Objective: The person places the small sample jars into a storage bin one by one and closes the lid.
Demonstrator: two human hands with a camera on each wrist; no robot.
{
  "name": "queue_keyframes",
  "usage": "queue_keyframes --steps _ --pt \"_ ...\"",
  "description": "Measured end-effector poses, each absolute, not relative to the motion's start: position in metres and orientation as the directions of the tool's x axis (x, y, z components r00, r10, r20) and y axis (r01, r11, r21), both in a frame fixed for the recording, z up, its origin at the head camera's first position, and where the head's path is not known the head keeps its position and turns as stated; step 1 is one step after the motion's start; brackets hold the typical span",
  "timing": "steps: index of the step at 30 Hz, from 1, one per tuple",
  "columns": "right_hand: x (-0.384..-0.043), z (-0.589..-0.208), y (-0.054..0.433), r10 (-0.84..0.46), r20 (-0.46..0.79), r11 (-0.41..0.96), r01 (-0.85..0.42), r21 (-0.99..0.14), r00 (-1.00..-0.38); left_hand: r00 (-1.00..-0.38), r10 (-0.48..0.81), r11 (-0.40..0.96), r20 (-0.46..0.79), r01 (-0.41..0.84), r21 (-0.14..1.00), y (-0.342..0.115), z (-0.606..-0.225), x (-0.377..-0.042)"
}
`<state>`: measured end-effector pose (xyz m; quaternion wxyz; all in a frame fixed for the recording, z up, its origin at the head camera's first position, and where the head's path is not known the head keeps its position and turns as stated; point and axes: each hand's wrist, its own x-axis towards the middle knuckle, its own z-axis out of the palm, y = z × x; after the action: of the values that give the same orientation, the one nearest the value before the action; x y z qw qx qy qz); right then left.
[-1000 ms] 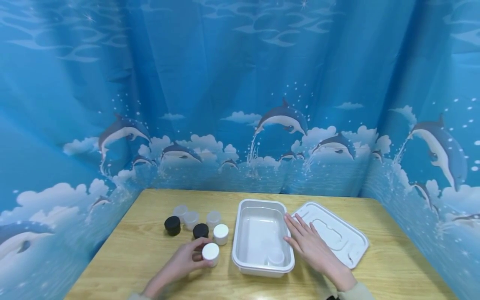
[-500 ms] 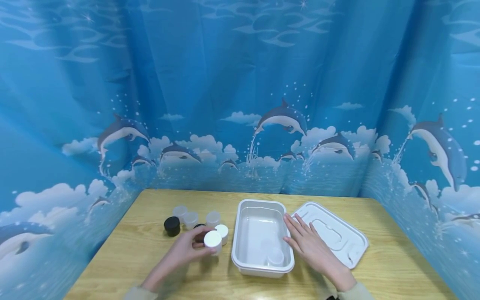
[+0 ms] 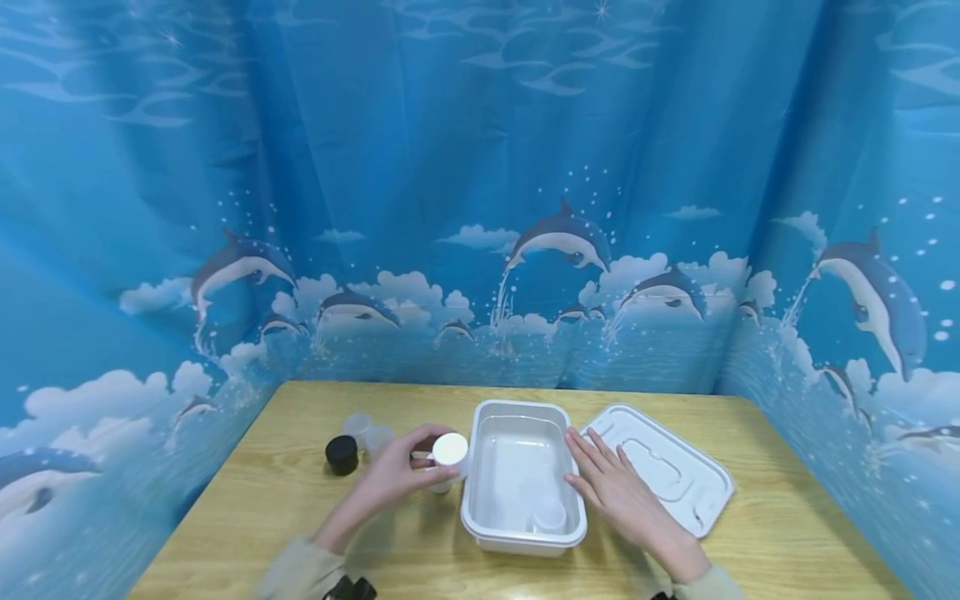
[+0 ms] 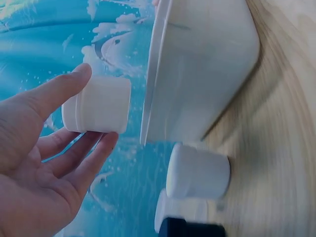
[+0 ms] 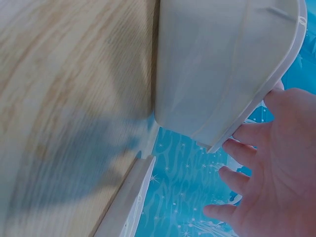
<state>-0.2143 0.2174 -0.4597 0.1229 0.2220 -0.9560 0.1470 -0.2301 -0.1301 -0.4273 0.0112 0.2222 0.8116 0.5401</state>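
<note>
My left hand (image 3: 396, 471) pinches a small white lidded jar (image 4: 104, 104) between thumb and fingers. It is lifted off the table, beside the left rim of a white rectangular box (image 3: 521, 547). A pale round jar (image 3: 549, 515) sits inside the box near its front right corner. My right hand (image 3: 621, 507) lies along the right rim, its fingers straight and spread, fingertips right at the edge. Below the held jar, another white jar (image 4: 198, 173) stands on the table, mostly covered by my left hand in the head view.
Left of the hand stand a black-capped jar (image 3: 342, 455) and translucent jars (image 3: 357, 427). The flat white box lid (image 3: 663, 467) lies right of the box, partly behind my right hand. A blue dolphin curtain (image 3: 420, 208) borders the wooden table (image 3: 247, 517).
My left hand has raised the white jar and carried it right and away from me, up to the box's left rim. The right hand stays at the box.
</note>
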Motion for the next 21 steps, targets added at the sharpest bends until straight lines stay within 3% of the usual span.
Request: queue_keyframes --steps 7,21 --pt "-0.214 -0.459 0.217 -0.389 0.290 0.860 -0.457 -0.227 -0.875 -0.889 0.384 0.334 0.248 0.384 0.861 -0.102 -0.424 -0.241" --pt "-0.214 -0.458 0.217 -0.389 0.289 0.863 -0.456 -0.217 -0.874 -0.883 0.435 0.417 0.176 0.371 0.830 -0.048 -0.435 -0.254"
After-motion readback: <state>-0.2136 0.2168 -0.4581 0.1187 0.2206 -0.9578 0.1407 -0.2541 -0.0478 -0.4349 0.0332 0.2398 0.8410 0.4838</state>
